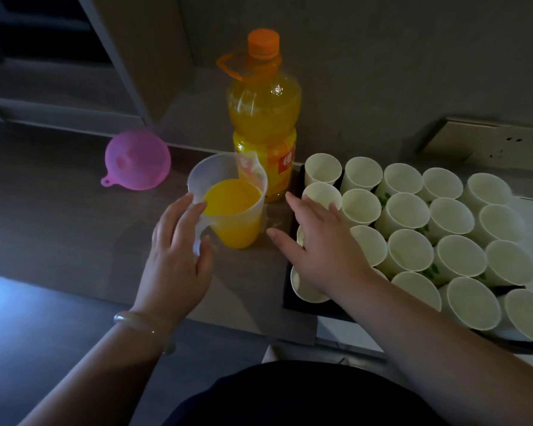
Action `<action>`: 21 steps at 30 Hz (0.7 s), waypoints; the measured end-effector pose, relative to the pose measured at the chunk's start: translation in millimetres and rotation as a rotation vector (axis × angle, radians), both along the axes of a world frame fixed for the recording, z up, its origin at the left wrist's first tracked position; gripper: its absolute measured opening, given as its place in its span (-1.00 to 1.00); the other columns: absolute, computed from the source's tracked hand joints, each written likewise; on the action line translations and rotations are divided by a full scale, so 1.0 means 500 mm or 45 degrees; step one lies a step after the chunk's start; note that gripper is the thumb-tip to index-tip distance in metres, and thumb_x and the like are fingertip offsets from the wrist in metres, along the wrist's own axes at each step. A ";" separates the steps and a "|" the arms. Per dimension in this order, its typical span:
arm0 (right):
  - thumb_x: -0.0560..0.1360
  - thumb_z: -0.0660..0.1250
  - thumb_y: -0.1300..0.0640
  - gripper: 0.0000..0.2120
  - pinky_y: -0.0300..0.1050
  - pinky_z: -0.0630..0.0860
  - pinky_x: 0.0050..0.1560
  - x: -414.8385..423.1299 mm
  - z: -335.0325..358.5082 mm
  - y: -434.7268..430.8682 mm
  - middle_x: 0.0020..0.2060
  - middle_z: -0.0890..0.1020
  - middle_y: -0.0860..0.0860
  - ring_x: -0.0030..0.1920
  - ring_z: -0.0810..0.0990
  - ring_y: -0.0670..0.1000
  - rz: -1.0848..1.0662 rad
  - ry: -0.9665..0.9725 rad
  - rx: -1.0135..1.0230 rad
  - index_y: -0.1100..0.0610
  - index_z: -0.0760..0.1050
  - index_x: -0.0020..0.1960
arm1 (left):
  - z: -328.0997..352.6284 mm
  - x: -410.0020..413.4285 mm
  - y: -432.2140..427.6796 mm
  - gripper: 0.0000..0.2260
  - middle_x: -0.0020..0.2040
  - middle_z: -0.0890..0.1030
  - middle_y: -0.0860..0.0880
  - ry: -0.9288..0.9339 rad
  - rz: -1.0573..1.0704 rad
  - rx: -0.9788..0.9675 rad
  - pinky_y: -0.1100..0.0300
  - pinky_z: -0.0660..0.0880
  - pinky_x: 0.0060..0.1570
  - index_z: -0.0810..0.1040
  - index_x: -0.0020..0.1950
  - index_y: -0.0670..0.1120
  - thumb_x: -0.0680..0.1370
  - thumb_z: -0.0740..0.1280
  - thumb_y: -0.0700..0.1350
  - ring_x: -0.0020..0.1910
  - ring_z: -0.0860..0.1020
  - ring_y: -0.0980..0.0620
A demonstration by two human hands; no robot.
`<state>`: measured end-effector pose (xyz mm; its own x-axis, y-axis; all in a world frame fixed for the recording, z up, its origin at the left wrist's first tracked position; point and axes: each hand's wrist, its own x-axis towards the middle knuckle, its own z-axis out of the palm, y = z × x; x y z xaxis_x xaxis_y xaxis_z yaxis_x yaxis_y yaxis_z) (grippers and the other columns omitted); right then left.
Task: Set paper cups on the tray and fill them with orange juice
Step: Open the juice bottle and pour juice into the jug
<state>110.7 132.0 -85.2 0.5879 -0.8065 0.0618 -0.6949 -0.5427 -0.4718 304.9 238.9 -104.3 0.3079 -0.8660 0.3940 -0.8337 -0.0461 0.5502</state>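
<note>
white paper cups on black tray, empty; needs pouring from translucent plastic jug; left hand, right hand fingers apart

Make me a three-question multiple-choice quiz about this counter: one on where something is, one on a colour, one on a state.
1. Where does the funnel lie relative to the bottle?
A) to its left
B) to its right
C) on top of it

2. What colour is the cap of the bottle?
A) blue
B) orange
C) white

3. What state are the paper cups on the tray in?
A) full of juice
B) upright and empty
C) lying on their sides

Answers:
1 A, the funnel lies on the counter left of the bottle.
2 B, the cap is plainly orange.
3 B, the cups in view stand open-side up and show only white insides.
</note>
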 end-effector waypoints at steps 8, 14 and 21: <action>0.50 -0.07 -0.36 -0.23 0.12 0.07 0.52 0.022 0.008 -0.027 0.44 0.38 0.09 0.48 0.24 0.04 -0.092 -0.021 0.020 0.11 0.17 0.54 | -0.012 0.023 -0.027 -0.52 0.40 0.33 -0.19 0.132 -0.038 -0.054 0.26 0.34 0.19 0.22 0.47 -0.16 0.57 0.19 -0.09 0.34 0.31 0.11; 0.53 0.02 -0.30 -0.29 0.19 0.26 0.43 0.025 0.021 -0.061 0.36 0.47 0.12 0.40 0.38 0.09 -0.157 -0.117 0.004 0.18 0.26 0.49 | -0.028 0.032 -0.036 -0.45 0.39 0.36 -0.25 0.180 -0.012 -0.020 -0.10 0.45 0.19 0.16 0.49 -0.22 0.57 0.14 0.02 0.31 0.40 -0.18; 0.58 0.21 -0.15 -0.34 -0.04 0.20 0.47 0.016 0.057 -0.122 0.47 0.33 0.04 0.47 0.25 0.02 -0.196 -0.234 0.112 0.11 0.11 0.56 | -0.027 0.035 -0.051 -0.44 0.37 0.40 -0.25 0.179 0.040 -0.021 0.02 0.40 0.17 0.21 0.47 -0.27 0.55 0.14 0.01 0.31 0.39 -0.05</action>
<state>118.5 71.2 -56.8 0.4429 -0.8929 0.0815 -0.6647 -0.3880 -0.6384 322.2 213.5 -117.6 0.3879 -0.8489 0.3590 -0.7468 -0.0612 0.6623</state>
